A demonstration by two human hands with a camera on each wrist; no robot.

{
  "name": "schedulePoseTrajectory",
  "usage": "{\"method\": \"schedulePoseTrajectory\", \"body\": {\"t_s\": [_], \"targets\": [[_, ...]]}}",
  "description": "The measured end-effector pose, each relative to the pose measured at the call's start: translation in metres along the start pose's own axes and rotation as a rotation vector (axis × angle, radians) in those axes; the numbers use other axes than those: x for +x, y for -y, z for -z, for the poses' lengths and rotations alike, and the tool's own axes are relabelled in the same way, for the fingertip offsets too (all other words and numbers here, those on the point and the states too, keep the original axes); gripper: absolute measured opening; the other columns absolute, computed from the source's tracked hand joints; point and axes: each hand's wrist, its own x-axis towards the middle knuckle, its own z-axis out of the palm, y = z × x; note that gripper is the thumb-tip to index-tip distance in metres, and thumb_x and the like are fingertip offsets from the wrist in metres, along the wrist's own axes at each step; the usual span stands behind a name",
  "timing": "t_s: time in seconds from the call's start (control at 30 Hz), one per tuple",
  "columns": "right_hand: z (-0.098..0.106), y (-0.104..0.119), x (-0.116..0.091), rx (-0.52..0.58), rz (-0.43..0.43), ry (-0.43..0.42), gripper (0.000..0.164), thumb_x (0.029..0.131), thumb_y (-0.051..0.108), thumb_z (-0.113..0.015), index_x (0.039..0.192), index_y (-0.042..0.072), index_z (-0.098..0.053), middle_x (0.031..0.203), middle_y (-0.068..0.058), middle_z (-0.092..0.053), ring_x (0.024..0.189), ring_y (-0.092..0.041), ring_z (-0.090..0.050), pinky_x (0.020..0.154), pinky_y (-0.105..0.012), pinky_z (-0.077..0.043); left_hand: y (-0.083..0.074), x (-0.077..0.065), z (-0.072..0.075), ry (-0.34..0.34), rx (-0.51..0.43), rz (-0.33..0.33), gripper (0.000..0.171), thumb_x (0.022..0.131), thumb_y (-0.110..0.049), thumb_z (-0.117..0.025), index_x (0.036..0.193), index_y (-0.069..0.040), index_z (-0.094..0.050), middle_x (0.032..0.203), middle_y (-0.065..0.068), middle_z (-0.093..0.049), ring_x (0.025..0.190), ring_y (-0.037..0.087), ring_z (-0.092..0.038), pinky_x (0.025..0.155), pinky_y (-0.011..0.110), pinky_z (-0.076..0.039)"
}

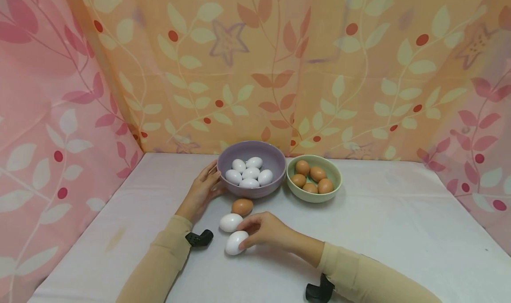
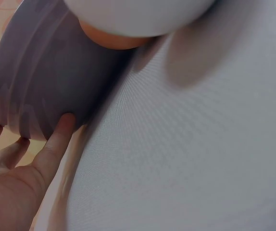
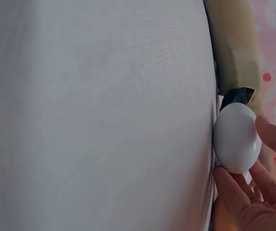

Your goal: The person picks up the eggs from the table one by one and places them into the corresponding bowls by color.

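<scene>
My left hand [image 1: 201,190] rests against the left outside of a purple bowl [image 1: 275,183], its fingers [image 2: 56,144] spread along the wall. Inside that bowl lie several white eggs [image 1: 250,173]. In front of it, on the cloth, a brown egg [image 1: 241,206], a white egg [image 1: 230,222] and a nearer white egg [image 1: 235,243] form a short row. My right hand [image 1: 275,232] has its thumb and fingers around the nearest white egg. The right wrist view shows this egg [image 3: 237,138] between thumb and fingertips, the brown egg partly hidden behind the hand.
A pale green bowl [image 1: 313,198] with several brown eggs [image 1: 317,174] stands just right of the purple one. White cloth [image 1: 399,232] covers the table. Patterned curtains [image 1: 255,72] enclose the back and both sides. Each sleeve carries a black wrist device [image 1: 199,238].
</scene>
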Motion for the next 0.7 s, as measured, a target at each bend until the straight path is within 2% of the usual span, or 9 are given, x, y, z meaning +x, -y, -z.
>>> {"method": "schedulePoseTrajectory", "body": {"t_s": [0.27, 0.57, 0.7], "targets": [[-0.003, 0.004, 0.003, -0.052, -0.001, 0.012, 0.037, 0.07, 0.001, -0.087, 0.105, -0.001, -0.074, 0.097, -0.009, -0.077, 0.082, -0.002, -0.062, 0.076, -0.015, -0.05, 0.0, 0.0, 0.0, -0.003, 0.003, -0.002, 0.058, 0.106, -0.021, -0.048, 0.159, -0.022, -0.025, 0.166, 0.002, -0.024, 0.145, 0.03, -0.037, 0.113, 0.057, -0.039], [-0.003, 0.008, 0.004, -0.112, -0.041, -0.031, 0.033, 0.068, 0.009, -0.09, 0.099, 0.007, -0.078, 0.089, -0.002, -0.077, 0.079, -0.004, -0.06, 0.072, -0.017, -0.049, -0.002, -0.001, -0.001, -0.008, 0.003, 0.004, 0.059, 0.106, -0.022, -0.049, 0.159, -0.023, -0.024, 0.166, 0.002, -0.024, 0.144, 0.029, -0.038, 0.113, 0.056, -0.04], [0.006, 0.016, 0.001, -0.119, -0.025, -0.045, 0.034, 0.069, 0.014, -0.09, 0.101, 0.01, -0.078, 0.093, 0.0, -0.077, 0.085, -0.004, -0.063, 0.076, -0.018, -0.051, -0.002, 0.0, -0.001, -0.006, 0.005, 0.002, 0.058, 0.106, -0.021, -0.048, 0.159, -0.023, -0.024, 0.166, 0.002, -0.024, 0.145, 0.029, -0.038, 0.113, 0.056, -0.04]]}}
